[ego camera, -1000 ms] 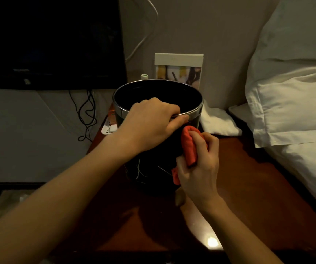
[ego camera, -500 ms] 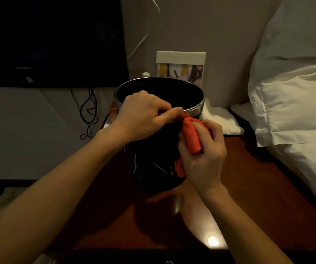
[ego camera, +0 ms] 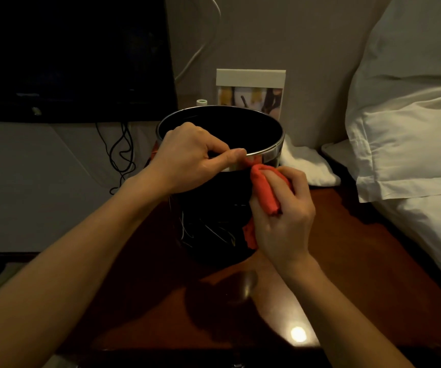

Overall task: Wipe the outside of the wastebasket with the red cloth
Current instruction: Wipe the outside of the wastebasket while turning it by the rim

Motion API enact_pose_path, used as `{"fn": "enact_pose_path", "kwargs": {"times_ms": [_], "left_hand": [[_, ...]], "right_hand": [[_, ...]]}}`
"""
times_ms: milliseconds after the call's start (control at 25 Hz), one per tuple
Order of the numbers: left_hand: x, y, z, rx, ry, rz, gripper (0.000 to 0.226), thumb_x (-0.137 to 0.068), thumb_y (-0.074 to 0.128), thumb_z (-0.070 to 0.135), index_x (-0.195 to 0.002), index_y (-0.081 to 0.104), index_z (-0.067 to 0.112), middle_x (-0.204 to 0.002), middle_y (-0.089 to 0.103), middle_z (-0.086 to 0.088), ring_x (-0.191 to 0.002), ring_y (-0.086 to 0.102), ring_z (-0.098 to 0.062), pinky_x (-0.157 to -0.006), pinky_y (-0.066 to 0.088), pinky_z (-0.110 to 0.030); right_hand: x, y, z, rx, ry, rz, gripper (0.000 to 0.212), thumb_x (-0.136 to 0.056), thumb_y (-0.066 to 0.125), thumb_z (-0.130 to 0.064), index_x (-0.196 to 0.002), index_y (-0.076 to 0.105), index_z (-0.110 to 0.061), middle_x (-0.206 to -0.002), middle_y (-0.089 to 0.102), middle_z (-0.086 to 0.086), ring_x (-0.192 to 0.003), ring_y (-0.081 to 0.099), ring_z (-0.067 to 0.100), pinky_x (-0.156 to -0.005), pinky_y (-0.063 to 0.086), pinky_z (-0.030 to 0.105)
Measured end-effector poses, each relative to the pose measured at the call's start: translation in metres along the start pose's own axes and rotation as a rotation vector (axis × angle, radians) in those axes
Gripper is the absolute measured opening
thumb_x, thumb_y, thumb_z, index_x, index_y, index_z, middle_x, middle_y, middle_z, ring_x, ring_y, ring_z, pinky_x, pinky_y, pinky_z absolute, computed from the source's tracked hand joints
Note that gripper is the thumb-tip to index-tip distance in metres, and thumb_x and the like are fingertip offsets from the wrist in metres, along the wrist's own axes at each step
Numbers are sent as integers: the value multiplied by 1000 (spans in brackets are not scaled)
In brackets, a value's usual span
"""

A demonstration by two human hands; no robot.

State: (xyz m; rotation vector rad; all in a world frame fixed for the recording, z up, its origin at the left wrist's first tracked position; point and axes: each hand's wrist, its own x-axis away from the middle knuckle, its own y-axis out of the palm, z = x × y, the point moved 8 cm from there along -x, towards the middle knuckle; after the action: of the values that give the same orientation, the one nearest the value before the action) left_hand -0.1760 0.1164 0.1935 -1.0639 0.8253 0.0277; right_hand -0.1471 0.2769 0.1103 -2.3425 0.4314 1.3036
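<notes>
A black round wastebasket [ego camera: 214, 213] with a shiny metal rim stands upright on a dark red-brown wooden table [ego camera: 346, 261]. My left hand [ego camera: 190, 160] grips the near rim, fingers curled over the edge and thumb lying along the metal band. My right hand [ego camera: 283, 216] holds a bunched red cloth [ego camera: 264, 192] and presses it against the basket's right front side, its top just under the rim. A lower fold of the cloth hangs below my palm.
A framed picture [ego camera: 251, 91] and a small white cap [ego camera: 202, 102] stand behind the basket by the wall. White pillows [ego camera: 410, 139] and a white towel [ego camera: 304, 166] lie to the right. Black cables [ego camera: 121, 155] hang left, under a dark screen [ego camera: 70, 57].
My right hand has slid the red cloth upward along the basket's side, from mid-height to just below the rim. My left hand has kept its hold on the rim.
</notes>
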Motion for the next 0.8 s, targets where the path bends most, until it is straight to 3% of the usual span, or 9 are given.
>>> {"fn": "enact_pose_path", "kwargs": {"times_ms": [240, 440, 560, 680, 800], "left_hand": [[-1, -2, -4, 60, 13, -3, 40, -93, 49, 54, -62, 65, 35, -46, 52, 5, -42, 48, -16, -42, 38, -42], [1, -2, -7, 59, 12, -15, 44, -92, 48, 58, -66, 71, 30, -48, 55, 4, -43, 49, -13, -43, 40, -40], [0, -5, -6, 66, 27, 3, 39, -93, 55, 49, -54, 54, 44, -43, 46, 8, -41, 45, -12, -41, 33, -35], [0, -3, -8, 64, 39, 5, 43, -94, 52, 51, -57, 65, 31, -44, 49, 7, -41, 47, -14, -41, 35, -37], [1, -2, -12, 43, 35, 20, 51, -93, 49, 54, -62, 70, 20, -47, 53, 3, -43, 49, -12, -43, 38, -40]], "right_hand": [[48, 18, 14, 14, 32, -135, 42, -87, 63, -26, -120, 67, -1, -119, 54, 9, -100, 55, 14, -88, 37, 1], [18, 8, 2, -12, 3, -35, 39, -91, 63, -24, -119, 69, 2, -118, 59, 17, -107, 50, 7, -91, 38, 5], [25, 11, 4, -4, -26, -50, 38, -90, 63, -22, -118, 68, 3, -118, 58, 16, -105, 50, 5, -90, 37, 4], [45, 19, 14, 7, -10, -150, 39, -89, 64, -25, -119, 67, 0, -119, 55, 10, -99, 56, 14, -87, 38, 1], [29, 14, 9, -2, -21, -127, 38, -90, 63, -24, -117, 68, 2, -116, 59, 16, -100, 54, 11, -87, 38, 3]]}}
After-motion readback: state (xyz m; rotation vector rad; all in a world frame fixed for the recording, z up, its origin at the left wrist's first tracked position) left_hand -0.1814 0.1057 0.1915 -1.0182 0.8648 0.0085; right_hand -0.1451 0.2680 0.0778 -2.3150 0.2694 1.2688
